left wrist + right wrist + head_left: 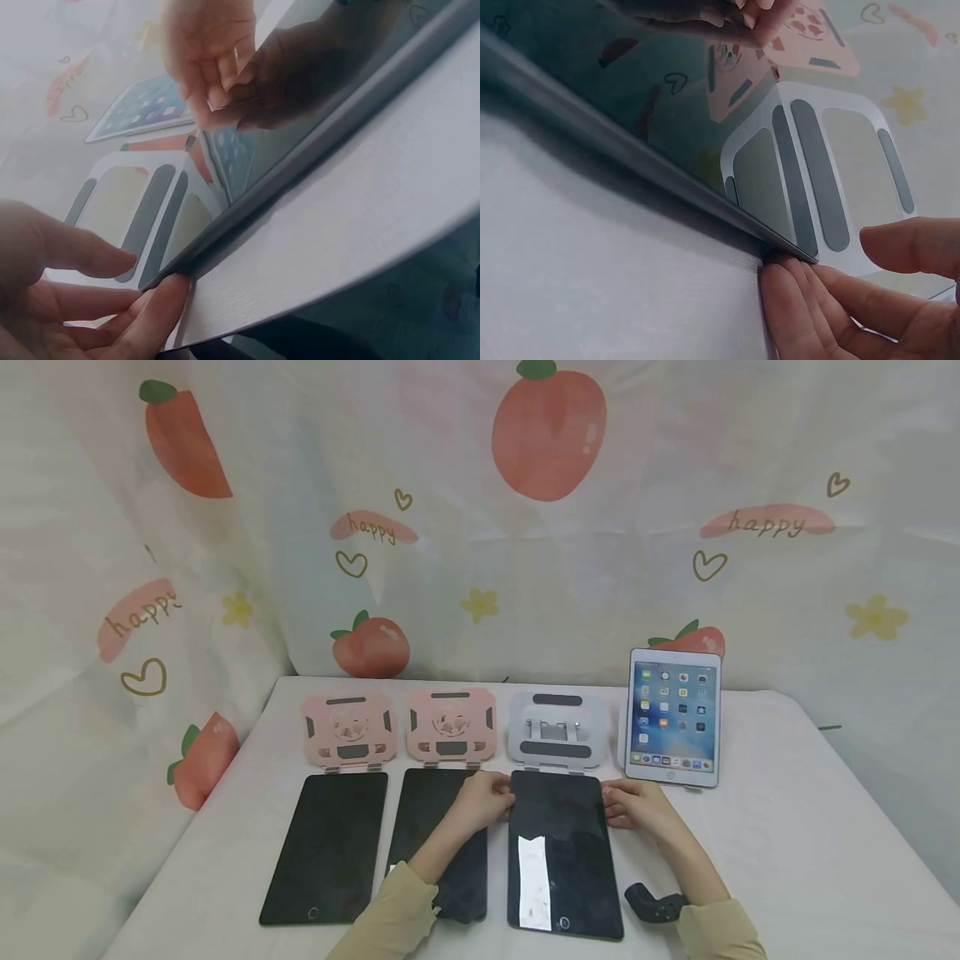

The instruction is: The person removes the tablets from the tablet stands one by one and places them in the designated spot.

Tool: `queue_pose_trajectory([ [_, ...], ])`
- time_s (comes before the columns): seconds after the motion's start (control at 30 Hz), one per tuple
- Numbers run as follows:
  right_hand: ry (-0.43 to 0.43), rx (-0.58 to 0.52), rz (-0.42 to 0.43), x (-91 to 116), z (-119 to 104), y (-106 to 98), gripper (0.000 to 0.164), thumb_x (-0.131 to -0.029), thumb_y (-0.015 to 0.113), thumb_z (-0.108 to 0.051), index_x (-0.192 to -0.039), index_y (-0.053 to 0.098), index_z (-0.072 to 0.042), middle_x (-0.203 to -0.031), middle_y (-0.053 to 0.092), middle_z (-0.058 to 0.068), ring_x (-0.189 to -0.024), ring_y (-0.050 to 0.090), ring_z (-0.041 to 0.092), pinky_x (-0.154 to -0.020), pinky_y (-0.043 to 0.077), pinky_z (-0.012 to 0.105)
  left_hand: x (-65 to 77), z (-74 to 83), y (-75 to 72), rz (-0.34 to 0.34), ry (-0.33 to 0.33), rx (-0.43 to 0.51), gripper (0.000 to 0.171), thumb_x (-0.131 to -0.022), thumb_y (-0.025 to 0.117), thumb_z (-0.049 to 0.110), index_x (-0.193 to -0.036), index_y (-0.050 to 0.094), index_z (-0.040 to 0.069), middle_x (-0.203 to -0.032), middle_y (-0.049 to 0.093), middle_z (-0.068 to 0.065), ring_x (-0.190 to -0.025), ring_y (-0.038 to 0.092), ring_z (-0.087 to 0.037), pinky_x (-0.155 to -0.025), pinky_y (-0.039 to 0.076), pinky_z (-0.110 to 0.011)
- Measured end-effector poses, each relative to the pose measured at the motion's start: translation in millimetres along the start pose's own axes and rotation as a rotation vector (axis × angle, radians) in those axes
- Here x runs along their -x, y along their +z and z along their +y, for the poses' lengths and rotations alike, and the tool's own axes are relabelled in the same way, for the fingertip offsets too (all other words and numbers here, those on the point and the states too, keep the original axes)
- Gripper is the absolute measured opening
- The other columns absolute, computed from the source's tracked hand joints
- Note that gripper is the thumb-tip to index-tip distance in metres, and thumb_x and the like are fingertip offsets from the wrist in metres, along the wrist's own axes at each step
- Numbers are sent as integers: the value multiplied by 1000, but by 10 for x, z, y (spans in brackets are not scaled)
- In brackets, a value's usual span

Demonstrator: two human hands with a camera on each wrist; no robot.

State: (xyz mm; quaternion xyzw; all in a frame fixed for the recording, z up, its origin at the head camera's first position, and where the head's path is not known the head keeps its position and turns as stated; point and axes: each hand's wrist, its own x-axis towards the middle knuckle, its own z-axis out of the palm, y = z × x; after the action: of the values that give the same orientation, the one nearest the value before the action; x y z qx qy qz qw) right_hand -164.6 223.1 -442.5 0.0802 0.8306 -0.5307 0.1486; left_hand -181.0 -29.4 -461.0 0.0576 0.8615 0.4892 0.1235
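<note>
Black tablet (pixel 566 856): both hands (pixel 482 799) (pixel 637 806), thumbs spread from fingers, touch its far side edges; white tablecloth (pixel 795 827) stretches rightward.

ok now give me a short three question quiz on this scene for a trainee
1. How many pink stands are on the table?
2. True or false: the lit tablet is propped up rather than lying flat.
3. Which stand is directly behind the dark tablet between the left hand and the right hand?

Key: 1. two; 2. true; 3. the white stand.
</note>
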Motion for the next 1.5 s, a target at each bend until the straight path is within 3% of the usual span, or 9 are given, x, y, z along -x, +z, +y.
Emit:
queue_pose_trajectory([
  [0.2,-1,13,10,-2,22,-6,44,-99,46,-14,-130,46,17,-95,65,20,-73,63,11,-69,58,27,-14,-6,1,-42,-8,3,37,-89,60,7,-123,59,-8,-87,64,-7,-67,65,-12,-60,54,-25],
  [0.4,-21,46,12,13,23,-13,42,-99,47,-16,-126,49,17,-94,65,20,-74,63,12,-69,59,28,-5,-2,-8,-47,36,-29,39,-88,62,7,-123,58,-10,-83,63,-8,-66,66,-14,-54,47,-21],
  [0.73,-26,52,-14,4,21,-34,44,-99,48,-18,-124,50,18,-95,66,22,-75,66,13,-70,59,30,1,-10,-34,-68,42,-9,40,-88,62,9,-123,57,-11,-86,65,-10,-71,70,-20,-59,53,-26],
  [0.97,-34,57,-54,13,22,-80,44,-100,46,-17,-127,48,17,-99,66,23,-79,67,15,-73,60,32,-9,-20,-26,-33,84,3,37,-88,62,11,-121,61,-5,-84,66,-8,-59,59,-10,-49,43,-21],
  [1.2,-62,81,-38,34,10,-141,44,-100,46,-19,-129,47,13,-99,67,20,-79,68,16,-72,60,32,0,10,-30,16,96,12,29,-88,62,13,-114,66,2,-90,68,-10,-67,60,-11,-52,45,-22],
  [1.5,-83,82,-1,37,56,-265,43,-101,45,-21,-128,49,13,-102,68,20,-82,69,19,-74,59,31,0,45,41,-1,96,138,24,-88,63,9,-110,67,1,-86,68,-9,-72,64,-13,-61,53,-23],
])
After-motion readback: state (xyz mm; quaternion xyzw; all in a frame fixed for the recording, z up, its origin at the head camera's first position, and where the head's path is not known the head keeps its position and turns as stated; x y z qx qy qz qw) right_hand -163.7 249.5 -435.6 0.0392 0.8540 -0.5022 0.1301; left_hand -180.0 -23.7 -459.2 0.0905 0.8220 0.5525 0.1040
